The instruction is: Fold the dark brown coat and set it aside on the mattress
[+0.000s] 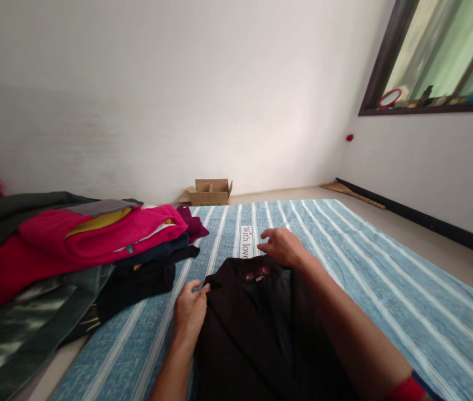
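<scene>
A dark jacket (240, 328) with lapels and a red label inside its collar lies spread out in front of me. At its left side, my left hand (190, 312) pinches the edge of the collar or lapel between thumb and fingers. My right hand (283, 246) is over the far right of the collar, with thumb and fingers curved and apart and nothing visible between them. My right forearm covers part of the jacket's right side. Under the jacket is a blue and white striped bed sheet (370, 278) with "With love" printed on it.
Piled clothes (94, 234), pink, black, grey and dark green, lie to the left. Beyond the far sheet edge, an open cardboard box (209, 195) stands by the wall. A window sill at upper right holds a red-framed mirror (390, 98) and small items.
</scene>
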A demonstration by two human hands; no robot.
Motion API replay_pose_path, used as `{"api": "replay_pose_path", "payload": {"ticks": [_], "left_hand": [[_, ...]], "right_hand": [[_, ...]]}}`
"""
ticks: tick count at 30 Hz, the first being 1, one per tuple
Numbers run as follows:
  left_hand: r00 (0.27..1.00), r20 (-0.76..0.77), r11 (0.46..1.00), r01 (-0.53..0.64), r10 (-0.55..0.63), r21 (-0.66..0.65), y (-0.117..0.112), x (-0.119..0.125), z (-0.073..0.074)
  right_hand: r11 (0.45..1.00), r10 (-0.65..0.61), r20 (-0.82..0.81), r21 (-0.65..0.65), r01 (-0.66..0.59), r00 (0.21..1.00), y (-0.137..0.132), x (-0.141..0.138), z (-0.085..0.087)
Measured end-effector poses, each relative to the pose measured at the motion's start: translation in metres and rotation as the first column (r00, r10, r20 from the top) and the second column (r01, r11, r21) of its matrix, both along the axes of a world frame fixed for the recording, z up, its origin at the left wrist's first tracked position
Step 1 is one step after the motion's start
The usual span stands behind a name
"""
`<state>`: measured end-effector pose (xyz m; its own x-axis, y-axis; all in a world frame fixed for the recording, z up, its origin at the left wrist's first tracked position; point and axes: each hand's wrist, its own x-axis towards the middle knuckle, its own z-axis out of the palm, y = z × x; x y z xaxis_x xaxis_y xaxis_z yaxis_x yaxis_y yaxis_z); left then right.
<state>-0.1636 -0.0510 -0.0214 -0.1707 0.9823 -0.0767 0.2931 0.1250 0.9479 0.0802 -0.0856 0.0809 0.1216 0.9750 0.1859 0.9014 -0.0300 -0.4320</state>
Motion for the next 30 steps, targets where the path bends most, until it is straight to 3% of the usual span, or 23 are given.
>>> {"api": "replay_pose_path", "payload": {"ticks": [3,7,10,14,16,17,19,21,22,26,30], "left_hand": [[0.994,-0.109,0.999,-0.023,0.026,0.026,0.002,0.0,0.003],[0.969,-0.248,0.998,0.014,0.0,0.053,0.003,0.0,0.007],[0.95,-0.313,0.998,0.028,-0.01,0.054,0.003,-0.004,0.015],[0.879,-0.45,0.981,-0.088,0.158,0.172,0.0,-0.002,0.051],[0.862,-0.472,0.96,-0.056,0.186,0.275,-0.007,0.015,0.074],[0.875,-0.466,0.953,0.018,0.131,0.302,-0.011,0.029,0.084],[0.913,-0.385,0.937,0.242,-0.133,0.25,-0.021,0.064,0.096],[0.854,-0.27,0.869,0.484,-0.444,0.102,-0.032,0.101,0.098],[0.831,-0.212,0.847,0.53,-0.514,0.026,-0.037,0.118,0.096],[0.865,-0.036,0.849,0.483,-0.501,-0.214,-0.048,0.161,0.083],[0.893,-0.012,0.863,0.431,-0.45,-0.265,-0.046,0.179,0.077]], "right_hand": [[0.998,-0.064,-0.051,0.02,0.066,0.997,-0.029,0.027,-0.01],[0.973,-0.217,-0.19,0.033,0.228,0.957,-0.071,0.057,-0.046],[0.965,-0.237,-0.302,0.035,0.259,0.923,-0.09,0.065,-0.068],[0.968,-0.218,-0.327,0.047,0.246,0.92,-0.094,0.062,-0.074],[0.969,-0.218,-0.307,0.048,0.243,0.926,-0.092,0.061,-0.071],[0.968,-0.22,-0.307,0.048,0.246,0.926,-0.09,0.061,-0.07],[0.967,-0.221,-0.345,0.043,0.251,0.912,-0.087,0.062,-0.07],[0.972,-0.21,-0.454,0.001,0.236,0.866,-0.085,0.065,-0.072],[0.975,-0.208,-0.534,-0.044,0.219,0.819,-0.085,0.066,-0.073],[0.966,-0.253,-0.762,-0.233,0.112,0.597,-0.083,0.066,-0.076],[0.965,-0.245,-0.798,-0.257,0.057,0.55,-0.082,0.062,-0.074]]}}
